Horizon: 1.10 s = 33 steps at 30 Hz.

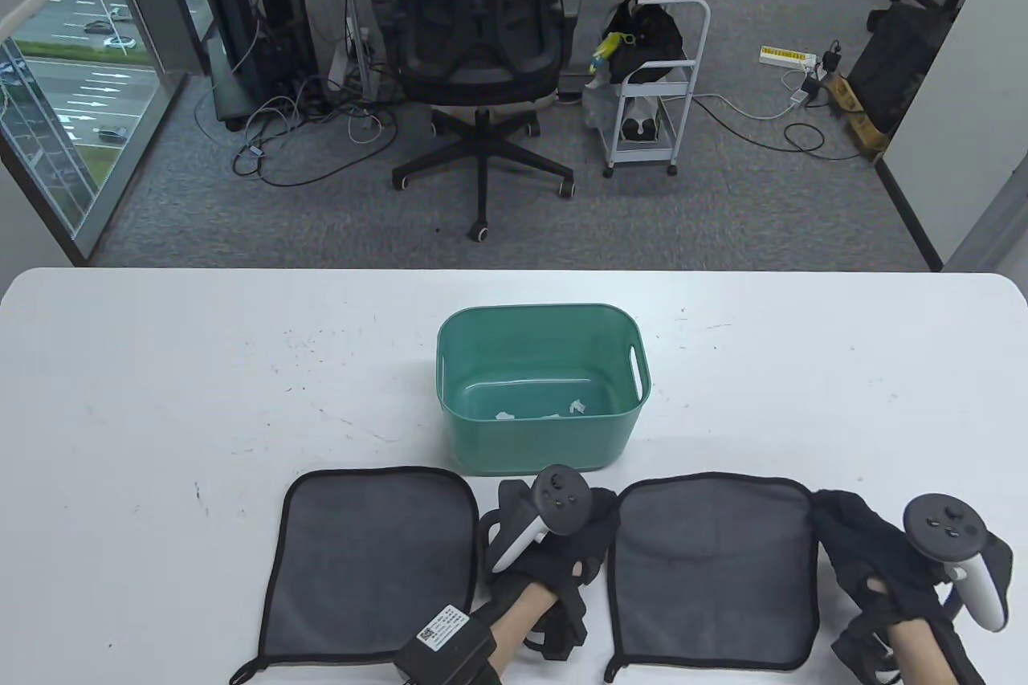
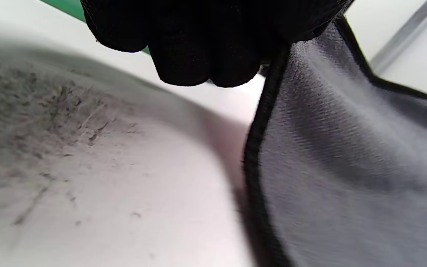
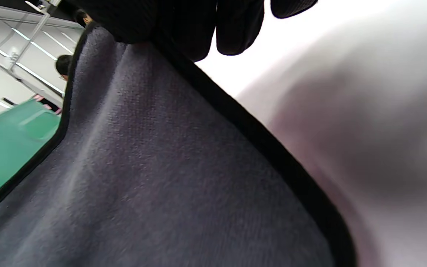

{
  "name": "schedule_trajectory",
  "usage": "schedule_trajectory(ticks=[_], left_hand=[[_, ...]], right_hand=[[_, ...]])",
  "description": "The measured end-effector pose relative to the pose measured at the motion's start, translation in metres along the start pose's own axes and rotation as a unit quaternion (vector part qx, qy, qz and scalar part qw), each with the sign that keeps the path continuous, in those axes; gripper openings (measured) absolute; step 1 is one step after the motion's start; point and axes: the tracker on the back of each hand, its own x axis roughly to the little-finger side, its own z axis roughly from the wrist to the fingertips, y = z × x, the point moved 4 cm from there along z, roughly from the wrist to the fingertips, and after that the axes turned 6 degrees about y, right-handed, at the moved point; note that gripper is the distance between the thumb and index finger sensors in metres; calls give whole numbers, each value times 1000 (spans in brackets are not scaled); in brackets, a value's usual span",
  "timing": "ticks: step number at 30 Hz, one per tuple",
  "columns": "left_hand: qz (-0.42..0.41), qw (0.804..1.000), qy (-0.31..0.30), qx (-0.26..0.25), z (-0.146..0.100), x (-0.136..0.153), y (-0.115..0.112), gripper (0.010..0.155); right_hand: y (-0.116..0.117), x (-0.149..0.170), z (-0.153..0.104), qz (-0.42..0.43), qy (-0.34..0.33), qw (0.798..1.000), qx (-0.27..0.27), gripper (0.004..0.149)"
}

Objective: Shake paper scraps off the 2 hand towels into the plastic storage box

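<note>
Two grey hand towels with black trim lie near the table's front edge. The left towel (image 1: 373, 564) lies flat, with no hand on it. My left hand (image 1: 594, 516) grips the far left corner of the right towel (image 1: 715, 572), and my right hand (image 1: 839, 524) grips its far right corner. In the left wrist view my curled fingers (image 2: 206, 44) hold the towel's edge (image 2: 347, 148). In the right wrist view my fingers (image 3: 206, 26) pinch the towel's trim (image 3: 143, 167). The green plastic storage box (image 1: 530, 444) stands just beyond the towels with white paper scraps (image 1: 575, 406) on its floor. I see no scraps on either towel.
The white table (image 1: 161, 396) is bare apart from small dark scuffs. Beyond its far edge stand an office chair (image 1: 482, 34) and a small cart (image 1: 650, 75) on the carpet.
</note>
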Motion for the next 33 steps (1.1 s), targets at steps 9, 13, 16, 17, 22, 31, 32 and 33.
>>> schedule_trajectory(ticks=[9, 13, 16, 17, 22, 31, 32, 33], left_hand=[[64, 996, 60, -13, 17, -7, -8, 46], [71, 995, 66, -20, 18, -7, -9, 48], [76, 995, 55, -17, 16, -8, -10, 49], [76, 996, 51, -15, 16, -8, -10, 50], [54, 998, -9, 19, 1, -8, 2, 54], [194, 964, -38, -177, -75, 42, 110, 57], [207, 958, -22, -199, -82, 57, 125, 57], [210, 954, -6, -213, -88, 72, 138, 57]], right_hand=[[17, 1, 24, -66, 38, 996, 55, 38], [20, 1, 26, -65, 32, 994, 77, 39], [23, 0, 27, -80, 27, 992, 89, 40], [23, 0, 27, -85, 28, 992, 88, 42], [16, 1, 23, -85, 31, 992, 85, 63], [-19, -47, -18, -98, -87, 982, 138, 66], [-21, -56, -20, -108, -96, 980, 139, 66], [-22, -65, -22, -113, -108, 978, 138, 66]])
